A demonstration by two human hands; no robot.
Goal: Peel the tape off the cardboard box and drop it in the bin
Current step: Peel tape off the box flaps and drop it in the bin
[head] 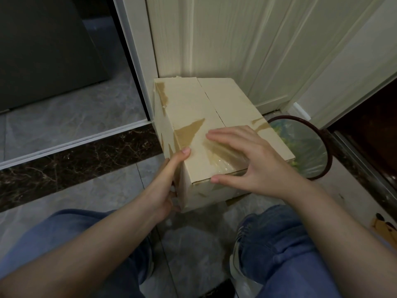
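Observation:
A pale cardboard box stands on the floor in front of me, its top flaps closed along a centre seam, with torn brown patches on its top and left side. A strip of clear tape lies on the near right part of the top and looks lifted and crinkled at the front edge. My left hand grips the box's near left corner, thumb on top. My right hand hovers over the tape with fingers spread and straight; whether the fingertips touch it I cannot tell. The round bin with a dark rim sits right behind the box.
A white panelled door stands right behind the box, with a door frame to its left. My knees in blue jeans are at the bottom. Grey floor tiles and a dark marble strip lie to the left.

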